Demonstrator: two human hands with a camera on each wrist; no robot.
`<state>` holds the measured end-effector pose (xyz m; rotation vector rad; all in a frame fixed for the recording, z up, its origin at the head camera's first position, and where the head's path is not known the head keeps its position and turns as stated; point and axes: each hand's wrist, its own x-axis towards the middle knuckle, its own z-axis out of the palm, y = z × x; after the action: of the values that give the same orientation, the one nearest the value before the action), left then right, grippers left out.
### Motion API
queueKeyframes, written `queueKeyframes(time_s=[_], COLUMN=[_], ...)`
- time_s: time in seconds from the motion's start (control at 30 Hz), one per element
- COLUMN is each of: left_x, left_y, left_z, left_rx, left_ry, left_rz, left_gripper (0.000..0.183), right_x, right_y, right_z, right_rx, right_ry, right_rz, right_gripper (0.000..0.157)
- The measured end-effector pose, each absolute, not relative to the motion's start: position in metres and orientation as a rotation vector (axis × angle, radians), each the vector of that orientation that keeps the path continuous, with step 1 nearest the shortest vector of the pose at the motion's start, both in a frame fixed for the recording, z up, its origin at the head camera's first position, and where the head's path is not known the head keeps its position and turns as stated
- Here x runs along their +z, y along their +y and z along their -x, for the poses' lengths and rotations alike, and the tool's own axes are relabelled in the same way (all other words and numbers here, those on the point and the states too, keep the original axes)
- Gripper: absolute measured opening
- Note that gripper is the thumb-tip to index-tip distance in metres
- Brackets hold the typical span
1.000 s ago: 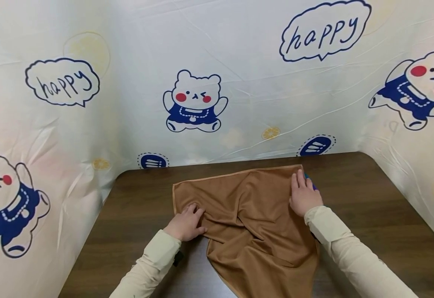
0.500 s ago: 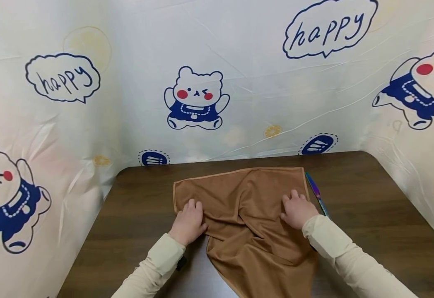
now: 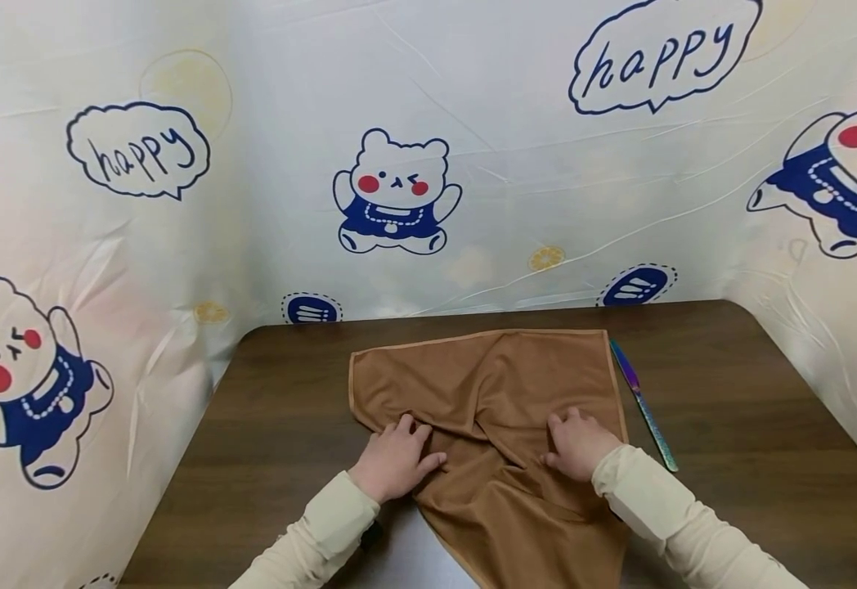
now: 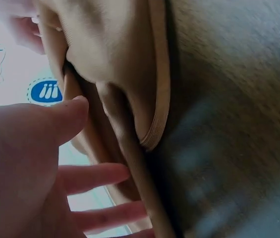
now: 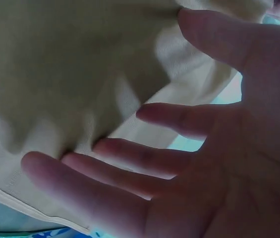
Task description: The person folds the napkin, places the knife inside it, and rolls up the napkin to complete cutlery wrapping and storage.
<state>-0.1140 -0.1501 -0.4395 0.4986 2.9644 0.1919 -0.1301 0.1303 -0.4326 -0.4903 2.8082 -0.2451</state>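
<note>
A brown cloth point(image 3: 539, 368) with a lighter hem lies wrinkled on the table, its far part spread wide and its near part bunched out of frame. My left hand point(image 3: 397, 460) rests at the cloth's left edge, fingers spread and touching a fold. On the right half of the cloth, my right hand point(image 3: 581, 446) touches the fabric with slightly bent fingers. The left wrist view has the left hand point(image 4: 26, 163) beside a hanging fold, with a gap between thumb and fingers. In the right wrist view, the right hand's fingertips point(image 5: 105, 145) meet the fabric.
An iridescent table knife point(image 3: 642, 401) lies just right of the cloth, blade pointing away. The dark wooden table point(image 3: 752, 384) backs onto a pale curtain point(image 3: 502, 180) printed with bears. A shiny grey patch point(image 3: 414, 548) shows at the near left.
My right hand has come back from the cloth's far right corner towards me and slightly left, uncovering the knife. My left hand has shifted right over the cloth's edge.
</note>
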Motion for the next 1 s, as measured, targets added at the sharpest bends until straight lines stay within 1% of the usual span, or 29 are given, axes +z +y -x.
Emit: queueKeyframes(time_s=[0.13,0.37,0.47,0.6,0.73,1.0], left_x=[-0.445,-0.452,-0.454,-0.458,-0.463,-0.462], left_y=[-0.151,-0.156,-0.159,-0.164,-0.172,-0.187], left_z=[0.116,0.122,0.125,0.13,0.134,0.136], left_rx=[0.216,0.29,0.295,0.281,0.25,0.265], left_ry=[2.964,3.008,3.034,3.069,3.085,3.05], left_rz=[-0.382,-0.246,-0.191,-0.124,-0.111,-0.207], left_gripper=[0.049,0.055,0.057,0.06,0.059,0.062], right_x=[-0.438,-0.444,-0.445,-0.449,-0.452,-0.452], right_y=[0.133,0.14,0.143,0.149,0.155,0.165], right_z=[0.13,0.13,0.131,0.137,0.143,0.15], right_rx=[-0.27,-0.341,-0.382,-0.421,-0.439,-0.459], right_ry=[2.805,2.822,2.805,2.776,2.756,2.75], right_rz=[0.453,0.459,0.459,0.478,0.504,0.513], right_gripper=[0.05,0.078,0.084,0.086,0.086,0.085])
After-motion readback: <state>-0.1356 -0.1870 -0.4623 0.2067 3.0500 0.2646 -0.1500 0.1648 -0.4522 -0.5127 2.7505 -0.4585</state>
